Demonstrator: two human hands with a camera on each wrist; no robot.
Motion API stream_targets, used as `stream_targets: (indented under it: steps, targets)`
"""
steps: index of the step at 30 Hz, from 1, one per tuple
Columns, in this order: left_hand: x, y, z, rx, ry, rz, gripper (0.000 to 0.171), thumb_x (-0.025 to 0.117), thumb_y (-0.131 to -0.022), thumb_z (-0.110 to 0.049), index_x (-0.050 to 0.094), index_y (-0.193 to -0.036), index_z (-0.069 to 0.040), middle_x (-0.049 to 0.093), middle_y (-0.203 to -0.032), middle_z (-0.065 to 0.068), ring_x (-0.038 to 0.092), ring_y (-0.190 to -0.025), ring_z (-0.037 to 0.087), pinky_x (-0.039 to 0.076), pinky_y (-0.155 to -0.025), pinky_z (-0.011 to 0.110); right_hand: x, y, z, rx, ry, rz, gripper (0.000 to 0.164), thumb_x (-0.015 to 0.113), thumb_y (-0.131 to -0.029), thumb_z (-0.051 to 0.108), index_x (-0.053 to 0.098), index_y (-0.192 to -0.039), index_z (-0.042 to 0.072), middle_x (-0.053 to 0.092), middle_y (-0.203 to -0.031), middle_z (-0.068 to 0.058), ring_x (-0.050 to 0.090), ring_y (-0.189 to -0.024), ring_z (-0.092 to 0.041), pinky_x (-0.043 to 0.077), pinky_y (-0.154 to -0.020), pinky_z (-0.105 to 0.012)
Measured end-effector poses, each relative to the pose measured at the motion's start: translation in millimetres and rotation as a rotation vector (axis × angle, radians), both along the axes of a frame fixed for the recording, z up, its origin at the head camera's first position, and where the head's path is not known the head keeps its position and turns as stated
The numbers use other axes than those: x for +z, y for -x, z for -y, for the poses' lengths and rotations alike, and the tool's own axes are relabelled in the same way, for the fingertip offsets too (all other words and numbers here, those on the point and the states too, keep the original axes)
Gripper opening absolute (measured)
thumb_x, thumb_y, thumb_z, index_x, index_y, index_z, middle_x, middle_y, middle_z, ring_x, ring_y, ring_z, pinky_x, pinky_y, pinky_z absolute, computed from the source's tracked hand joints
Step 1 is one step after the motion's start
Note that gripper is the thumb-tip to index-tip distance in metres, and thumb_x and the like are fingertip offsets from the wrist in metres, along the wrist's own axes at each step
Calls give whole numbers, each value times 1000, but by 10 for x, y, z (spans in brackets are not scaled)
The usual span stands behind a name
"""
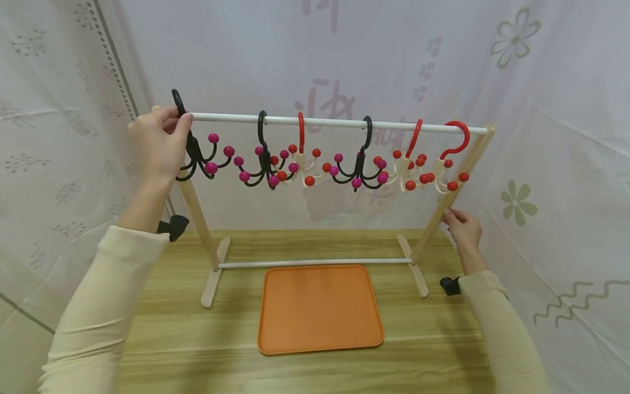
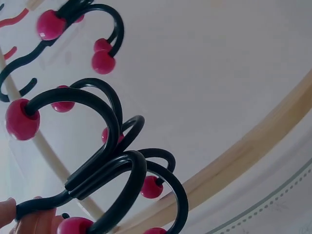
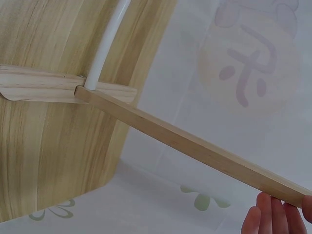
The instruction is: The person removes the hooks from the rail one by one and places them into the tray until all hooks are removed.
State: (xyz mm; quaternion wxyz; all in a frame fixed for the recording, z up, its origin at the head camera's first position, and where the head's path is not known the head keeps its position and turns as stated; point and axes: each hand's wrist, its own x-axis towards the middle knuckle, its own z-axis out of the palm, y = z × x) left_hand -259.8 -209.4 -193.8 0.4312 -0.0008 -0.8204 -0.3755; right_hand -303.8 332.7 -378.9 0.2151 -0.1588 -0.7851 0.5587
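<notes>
My left hand [image 1: 164, 142] pinches the stem of a black hook hanger [image 1: 194, 150] with magenta ball tips, at the left end of the rack's white top rod [image 1: 315, 122]. In the left wrist view, thumb and fingers close on the neck of that black hanger [image 2: 92, 178], its curved arms spread out. My right hand [image 1: 464, 231] holds the right wooden post [image 1: 433, 221] partway up; in the right wrist view its fingers [image 3: 278, 214] lie along the post's underside. From the rod hang two more black hangers [image 1: 266, 161] and three cream ones with red hooks [image 1: 301, 134].
An orange tray [image 1: 320, 309] lies on the wood-grain table [image 1: 172, 339] in front of the rack. A white lower rod [image 1: 315, 262] joins the posts, which stand on wooden feet [image 1: 211, 287]. Printed white curtain [image 1: 221, 54] surrounds the table at the back and sides.
</notes>
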Motion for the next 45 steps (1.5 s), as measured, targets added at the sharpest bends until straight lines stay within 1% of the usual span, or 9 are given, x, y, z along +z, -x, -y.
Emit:
stream_targets:
  steps: [7,15,19,22,26,32,34,41,45]
  targets:
    - [-32,-182,11,-72,-34,22,32,55,-87,-26,63,-106,-2,64,-99,12,60,-77,3,45,-73,17,15,22,-24,-7,-8,16,44,55,-86,28,54,-118,-3,66,-79,5,62,-72,-2,46,-57,-13]
    - [-271,-280,12,-102,-12,55,33,56,-86,-28,65,-101,0,65,-95,12,62,-80,6,46,-70,17,-586,591,-636,98,130,-110,37,69,-76,30,65,-107,9,67,-87,-6,64,-76,-13,49,-58,-26]
    - [-442,-294,1,-126,-31,85,34,57,-86,-30,65,-100,0,65,-95,11,62,-82,8,46,-71,18,-385,398,-439,90,88,-54,38,64,-81,28,62,-110,3,66,-91,-9,63,-79,-14,49,-60,-26]
    - [-572,-290,-15,-155,-55,79,33,57,-85,-28,65,-99,1,65,-94,12,62,-81,6,46,-71,18,-504,495,-529,108,151,-89,33,65,-80,24,64,-106,4,67,-86,-9,64,-75,-14,48,-56,-23]
    - [-737,-274,-41,-202,-67,52,29,58,-85,-25,66,-96,1,65,-92,13,61,-79,5,45,-70,16,-1033,992,-982,93,158,-113,33,69,-75,34,67,-103,16,67,-83,1,64,-72,-9,46,-49,-21]
    - [-965,-246,-109,-226,-88,58,30,58,-85,-25,66,-96,2,66,-92,11,60,-79,1,45,-69,15,-1283,1246,-1170,7,3,-73,45,61,-76,49,64,-109,19,67,-91,0,63,-79,-10,47,-47,-23]
    - [-1040,-247,-144,-241,-106,72,30,59,-85,-27,66,-96,1,66,-92,10,60,-80,2,45,-70,15,-1292,1244,-1157,-6,-12,-75,47,63,-72,53,65,-108,22,67,-89,4,63,-76,-7,44,-41,-24]
    - [-1337,-247,-277,-341,-176,87,26,60,-85,-21,66,-96,2,66,-89,12,63,-82,14,44,-70,13,-281,268,-305,68,35,-42,40,62,-82,32,62,-109,2,65,-92,-12,63,-77,-12,46,-58,-23]
    - [-1487,-244,-365,-376,-193,84,24,61,-84,-19,66,-94,2,66,-87,13,63,-81,22,43,-68,12,-214,174,-215,66,-4,-55,47,60,-81,41,63,-107,3,66,-90,-10,63,-72,-6,44,-55,-20]
